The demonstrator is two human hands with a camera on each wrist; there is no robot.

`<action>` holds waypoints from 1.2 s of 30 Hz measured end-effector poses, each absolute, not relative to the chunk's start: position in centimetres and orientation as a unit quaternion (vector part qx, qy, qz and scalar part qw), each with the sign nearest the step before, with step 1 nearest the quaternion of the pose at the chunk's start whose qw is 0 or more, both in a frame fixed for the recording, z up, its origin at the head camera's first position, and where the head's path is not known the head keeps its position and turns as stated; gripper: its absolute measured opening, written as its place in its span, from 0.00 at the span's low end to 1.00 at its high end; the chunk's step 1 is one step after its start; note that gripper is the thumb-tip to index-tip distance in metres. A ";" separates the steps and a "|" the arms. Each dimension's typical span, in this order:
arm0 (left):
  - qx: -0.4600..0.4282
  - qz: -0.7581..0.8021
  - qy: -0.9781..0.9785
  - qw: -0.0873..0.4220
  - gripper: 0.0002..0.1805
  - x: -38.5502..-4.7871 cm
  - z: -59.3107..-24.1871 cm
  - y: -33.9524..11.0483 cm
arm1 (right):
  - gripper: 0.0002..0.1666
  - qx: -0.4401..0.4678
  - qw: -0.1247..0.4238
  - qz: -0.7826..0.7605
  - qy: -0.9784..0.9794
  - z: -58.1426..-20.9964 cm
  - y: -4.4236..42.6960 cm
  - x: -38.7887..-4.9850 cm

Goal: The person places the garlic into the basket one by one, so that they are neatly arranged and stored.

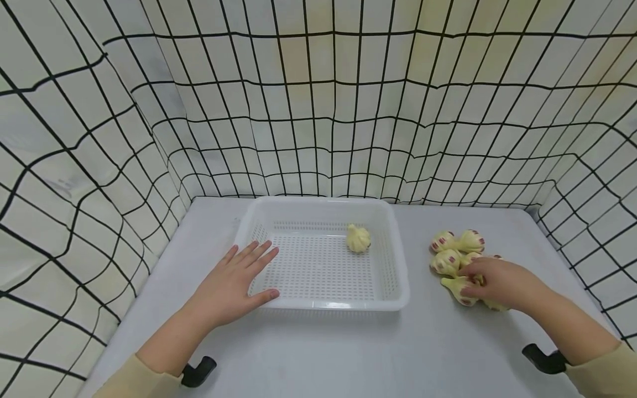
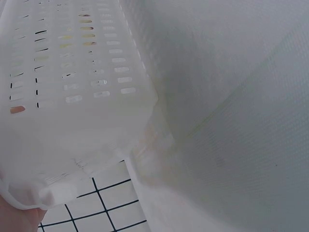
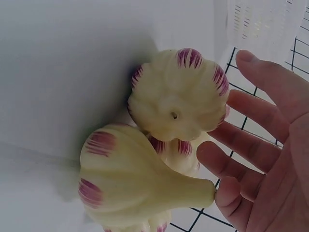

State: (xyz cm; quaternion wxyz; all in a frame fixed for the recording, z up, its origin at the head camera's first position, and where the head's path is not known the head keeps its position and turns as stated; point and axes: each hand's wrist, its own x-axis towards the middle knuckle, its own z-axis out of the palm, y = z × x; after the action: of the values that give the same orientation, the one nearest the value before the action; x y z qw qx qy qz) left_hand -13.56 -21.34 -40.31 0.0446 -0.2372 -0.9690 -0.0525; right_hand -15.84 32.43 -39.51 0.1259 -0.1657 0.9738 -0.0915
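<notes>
My left hand (image 1: 231,287) rests on the left rim of a white perforated plastic basket (image 1: 325,304), its fingers spread. Inside the basket, toward the right, sits one pale garlic bulb (image 1: 358,240). To the basket's right, several garlic bulbs (image 1: 445,262) with purple streaks lie in a cluster. Over the near right part of that cluster reaches my right hand (image 1: 507,283). The right wrist view shows its fingers loosely bent and apart beside one garlic bulb (image 3: 178,94), with another bulb's stem close to the little finger. Contact there is hard to judge.
A pale table (image 1: 343,354) carries everything. Black netting (image 1: 333,116) over white sheeting rises behind it and on both sides. A black curved piece sits beside each wrist.
</notes>
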 end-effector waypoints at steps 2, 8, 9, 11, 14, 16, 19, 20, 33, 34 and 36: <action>-0.236 -0.053 -0.969 0.043 0.48 -13.5 -40.3 -21.3 | 0.27 -0.165 0.132 -0.086 0.974 -39.5 32.2 -15.7; -0.235 -0.050 -0.970 0.042 0.48 -13.5 -40.4 -21.2 | 0.25 -0.169 0.141 -0.093 0.971 -39.2 31.5 -15.3; -0.234 -0.049 -0.970 0.042 0.48 -13.5 -40.4 -21.2 | 0.24 -0.172 0.139 -0.094 0.971 -39.2 31.5 -15.3; -0.234 -0.048 -0.970 0.043 0.48 -13.5 -40.4 -21.2 | 0.23 -0.174 0.139 -0.099 0.970 -39.3 31.5 -15.3; -0.235 -0.047 -0.970 0.045 0.48 -13.5 -40.5 -21.3 | 0.21 -0.178 0.137 -0.104 0.969 -39.6 31.6 -15.4; -0.237 -0.046 -0.969 0.047 0.48 -13.6 -40.5 -21.3 | 0.20 -0.185 0.135 -0.106 0.968 -39.9 31.8 -15.4; -0.238 -0.046 -0.969 0.048 0.48 -13.6 -40.5 -21.3 | 0.20 -0.200 0.126 -0.102 0.966 -40.1 32.0 -15.3; -0.238 -0.047 -0.969 0.048 0.48 -13.6 -40.5 -21.3 | 0.19 -0.204 0.124 -0.101 0.966 -40.1 32.0 -15.2; -0.234 -0.052 -0.970 0.043 0.47 -13.6 -40.4 -21.3 | 0.24 -0.191 0.150 -0.092 0.966 -40.2 31.3 -14.8; -0.234 -0.052 -0.970 0.043 0.47 -13.6 -40.4 -21.3 | 0.24 -0.192 0.150 -0.093 0.965 -40.3 31.3 -14.8; -0.233 -0.054 -0.970 0.042 0.47 -13.6 -40.4 -21.3 | 0.23 -0.189 0.152 -0.093 0.966 -40.5 31.3 -14.7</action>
State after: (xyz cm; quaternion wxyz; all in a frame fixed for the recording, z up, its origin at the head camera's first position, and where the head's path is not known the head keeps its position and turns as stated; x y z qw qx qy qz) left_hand -13.62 -21.28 -40.43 0.0421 -0.2334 -0.9700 -0.0539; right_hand -14.71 31.26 -40.46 0.1520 -0.1888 0.9657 -0.0929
